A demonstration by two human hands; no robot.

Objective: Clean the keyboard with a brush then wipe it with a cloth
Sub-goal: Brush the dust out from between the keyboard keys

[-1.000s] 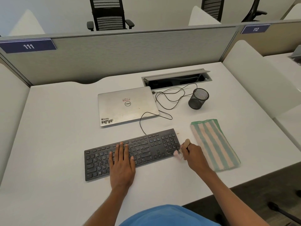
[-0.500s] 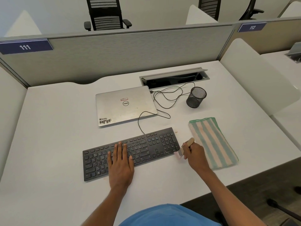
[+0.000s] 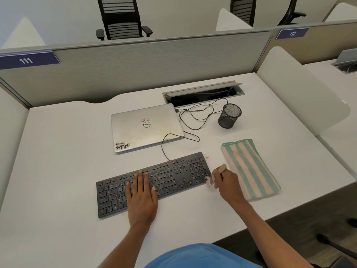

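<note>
Keyboard (image 3: 154, 182) lies under our flat left hand (image 3: 142, 198). Our right hand (image 3: 226, 182) grips the brush (image 3: 217, 173), bristles at its right end, beside the cloth (image 3: 249, 169).

A white bench (image 3: 58, 161) seen from above. Near its front edge lies a black keyboard (image 3: 173, 176), set at a slight angle. Behind it lies a closed silver laptop (image 3: 146, 126). Thin black cables (image 3: 161, 147) loop across the surface towards an open cable hatch (image 3: 202, 93) at the back. An upright black mesh cup (image 3: 229, 116) stands right of the laptop. A folded green-and-peach striped cloth (image 3: 251, 169) lies flat just right of the keyboard.
</note>
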